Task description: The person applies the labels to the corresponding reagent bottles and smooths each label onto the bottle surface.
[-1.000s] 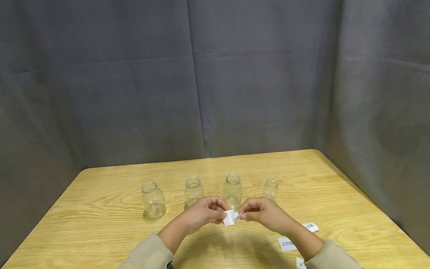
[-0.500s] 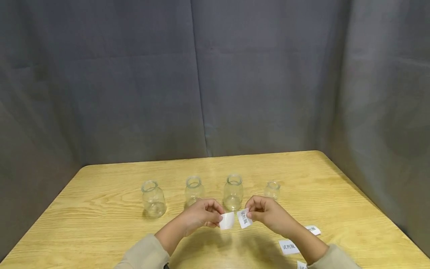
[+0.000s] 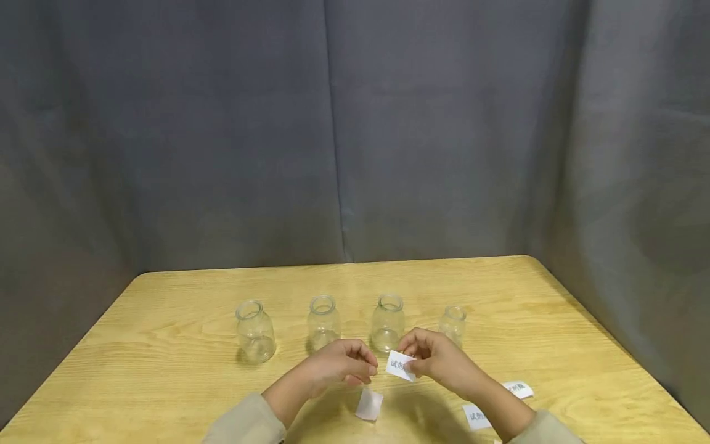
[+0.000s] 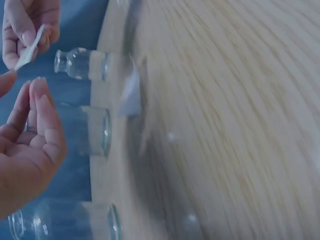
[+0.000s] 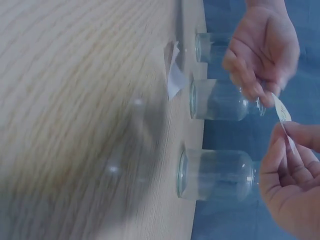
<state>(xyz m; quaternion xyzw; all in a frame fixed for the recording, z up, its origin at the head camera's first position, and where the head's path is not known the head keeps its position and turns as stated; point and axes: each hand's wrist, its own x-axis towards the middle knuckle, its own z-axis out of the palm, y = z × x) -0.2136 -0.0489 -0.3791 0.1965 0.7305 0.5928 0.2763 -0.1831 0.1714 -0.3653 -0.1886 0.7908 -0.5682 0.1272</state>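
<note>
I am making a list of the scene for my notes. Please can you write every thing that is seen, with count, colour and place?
glass jars: 4, clear, upright in a row across the middle of the table, mouths open.
printed label: 1, white with dark print, pinched by the right hand above the table, in front of the jars.
blank paper piece: 1, white, below the hands, near the table's front edge.
spare labels: at least 2, white with print, flat on the table at the right, partly hidden by the right forearm.
table: 1, light wood grain.
curtain: grey, behind and beside the table.
sleeves: 2, beige.
left hand: 1, fingers curled, holding nothing.
right hand: 1, fingers pinching the printed label.
</note>
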